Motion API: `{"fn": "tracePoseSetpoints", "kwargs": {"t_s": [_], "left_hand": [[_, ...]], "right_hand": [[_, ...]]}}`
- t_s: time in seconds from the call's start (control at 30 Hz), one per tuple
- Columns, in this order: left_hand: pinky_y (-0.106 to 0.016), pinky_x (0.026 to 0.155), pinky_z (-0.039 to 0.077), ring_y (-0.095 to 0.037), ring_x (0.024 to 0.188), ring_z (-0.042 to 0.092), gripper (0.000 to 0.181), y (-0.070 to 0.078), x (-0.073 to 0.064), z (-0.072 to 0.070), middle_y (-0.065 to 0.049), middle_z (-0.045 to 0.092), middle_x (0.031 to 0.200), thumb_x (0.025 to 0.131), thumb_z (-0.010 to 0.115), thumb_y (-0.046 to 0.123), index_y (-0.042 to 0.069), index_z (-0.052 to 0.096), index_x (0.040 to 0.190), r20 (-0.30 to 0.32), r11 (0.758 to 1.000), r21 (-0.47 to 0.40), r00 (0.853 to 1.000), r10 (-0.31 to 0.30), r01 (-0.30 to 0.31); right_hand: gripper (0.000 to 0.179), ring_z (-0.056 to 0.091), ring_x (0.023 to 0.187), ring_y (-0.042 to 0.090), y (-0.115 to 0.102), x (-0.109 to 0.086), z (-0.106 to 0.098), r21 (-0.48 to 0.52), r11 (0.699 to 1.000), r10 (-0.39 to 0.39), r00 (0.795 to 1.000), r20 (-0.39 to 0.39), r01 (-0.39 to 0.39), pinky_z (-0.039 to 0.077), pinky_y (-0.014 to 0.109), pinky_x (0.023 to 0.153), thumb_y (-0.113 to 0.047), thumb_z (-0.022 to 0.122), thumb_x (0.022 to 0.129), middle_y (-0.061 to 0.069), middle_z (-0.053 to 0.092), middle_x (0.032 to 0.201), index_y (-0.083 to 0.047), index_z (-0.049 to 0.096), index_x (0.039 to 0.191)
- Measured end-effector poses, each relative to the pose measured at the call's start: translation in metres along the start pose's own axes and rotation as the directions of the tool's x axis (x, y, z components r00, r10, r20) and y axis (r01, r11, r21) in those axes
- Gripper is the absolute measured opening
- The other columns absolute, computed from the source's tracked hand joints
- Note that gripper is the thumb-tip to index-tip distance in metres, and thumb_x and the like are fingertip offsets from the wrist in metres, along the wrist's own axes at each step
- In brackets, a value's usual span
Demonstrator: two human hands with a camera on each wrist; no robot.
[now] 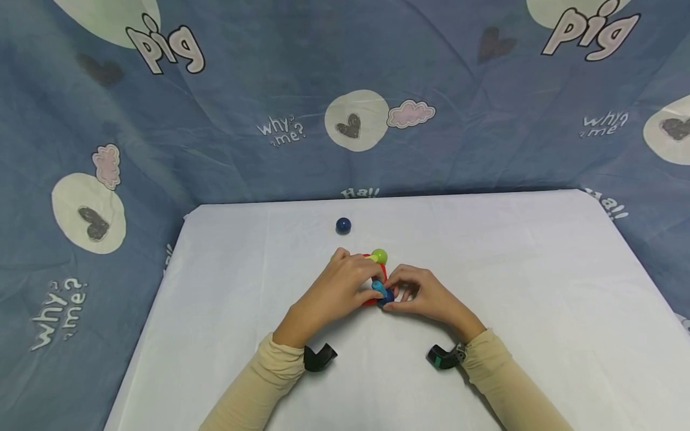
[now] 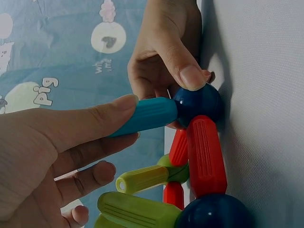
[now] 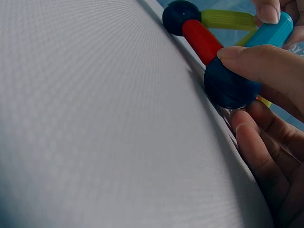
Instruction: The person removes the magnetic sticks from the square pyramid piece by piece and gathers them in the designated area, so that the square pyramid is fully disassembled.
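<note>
A small frame of magnetic rods and balls lies on the white table between both hands. My left hand (image 1: pixel 342 284) pinches a light blue rod (image 2: pixel 149 115) between thumb and fingers. One end of that rod meets a dark blue ball (image 2: pixel 202 102), which my right hand (image 1: pixel 428 293) holds with its thumb on top. From this ball a red rod (image 2: pixel 207 154) runs to a second dark blue ball (image 2: pixel 213 213), where a yellow-green rod (image 2: pixel 135 209) stands up. Farther back, another yellow-green rod (image 2: pixel 142 178) joins a green ball (image 1: pixel 380 256). The left hand partly hides the frame in the head view.
A loose dark blue ball (image 1: pixel 343 225) sits beyond the frame, near the table's back edge. Blue printed cloth (image 1: pixel 242 78) hangs behind and beside the white table (image 1: pixel 512 251). Black wrist cameras (image 1: pixel 320 358) jut inward from both sleeves.
</note>
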State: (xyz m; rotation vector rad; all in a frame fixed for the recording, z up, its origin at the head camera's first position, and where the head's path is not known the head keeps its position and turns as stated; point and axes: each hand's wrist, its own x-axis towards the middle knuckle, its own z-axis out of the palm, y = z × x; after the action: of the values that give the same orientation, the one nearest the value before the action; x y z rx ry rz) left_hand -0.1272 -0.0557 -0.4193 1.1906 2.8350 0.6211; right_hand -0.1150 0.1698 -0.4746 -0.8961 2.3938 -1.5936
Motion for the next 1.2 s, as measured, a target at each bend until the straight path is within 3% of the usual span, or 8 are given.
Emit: {"fn": "tracePoseSetpoints", "kwargs": {"t_s": [0.3,0.57,0.87,0.93,1.07,1.2], "left_hand": [[-0.033,0.085,0.035,-0.006,0.088,0.061,0.017,0.000,0.000,-0.002,0.013,0.069,0.089,0.086,0.085,0.030,0.024,0.070,0.092,0.001,1.000,0.006,1.000,-0.002,0.002],[-0.032,0.084,0.034,-0.006,0.087,0.060,0.016,0.001,0.000,-0.002,0.013,0.069,0.089,0.086,0.084,0.030,0.024,0.070,0.093,0.003,1.000,0.005,1.000,0.001,-0.001],[-0.032,0.084,0.035,-0.005,0.085,0.060,0.016,0.001,-0.002,-0.003,0.014,0.068,0.089,0.087,0.083,0.030,0.024,0.070,0.093,-0.005,1.000,0.000,1.000,0.002,-0.002],[-0.033,0.085,0.036,-0.007,0.087,0.063,0.017,0.000,-0.002,-0.005,0.013,0.070,0.092,0.089,0.081,0.033,0.024,0.070,0.097,-0.038,1.000,-0.020,0.999,-0.003,0.002],[-0.034,0.087,0.040,-0.011,0.078,0.062,0.020,-0.003,-0.004,-0.017,0.009,0.071,0.092,0.090,0.080,0.032,0.020,0.070,0.102,-0.162,0.994,-0.113,0.986,-0.026,0.008],[-0.036,0.086,0.048,-0.016,0.076,0.063,0.019,-0.012,-0.008,-0.032,0.006,0.071,0.084,0.088,0.083,0.023,0.016,0.070,0.100,-0.214,0.967,-0.246,0.970,-0.119,0.064]], "right_hand": [[0.031,0.065,0.077,0.025,0.028,-0.002,0.003,-0.013,0.999,0.040,0.999,0.006,-0.040,0.056,0.028,0.064,-0.009,0.090,0.078,0.006,0.071,0.100,-0.013,0.075,0.105],[0.030,0.065,0.078,0.022,0.033,-0.002,0.002,0.010,1.000,0.026,1.000,0.014,-0.026,0.057,0.028,0.065,-0.017,0.090,0.080,0.003,0.071,0.100,-0.016,0.076,0.106],[0.033,0.065,0.078,0.028,0.030,-0.002,0.004,0.002,0.999,0.041,0.999,0.006,-0.041,0.057,0.031,0.064,-0.009,0.090,0.078,0.007,0.070,0.102,-0.012,0.075,0.106],[0.032,0.066,0.077,0.027,0.029,-0.001,0.003,0.005,0.999,0.043,0.999,0.008,-0.043,0.057,0.030,0.064,-0.010,0.091,0.078,0.007,0.070,0.102,-0.012,0.075,0.106],[0.031,0.066,0.078,0.022,0.030,0.000,0.002,0.004,0.999,0.040,0.999,0.021,-0.040,0.057,0.026,0.065,-0.015,0.090,0.080,0.004,0.070,0.101,-0.015,0.075,0.107],[0.030,0.064,0.080,0.016,0.032,-0.001,0.001,0.001,0.999,0.048,0.998,0.035,-0.048,0.056,0.024,0.066,-0.019,0.089,0.082,-0.001,0.070,0.101,-0.019,0.076,0.109]]}}
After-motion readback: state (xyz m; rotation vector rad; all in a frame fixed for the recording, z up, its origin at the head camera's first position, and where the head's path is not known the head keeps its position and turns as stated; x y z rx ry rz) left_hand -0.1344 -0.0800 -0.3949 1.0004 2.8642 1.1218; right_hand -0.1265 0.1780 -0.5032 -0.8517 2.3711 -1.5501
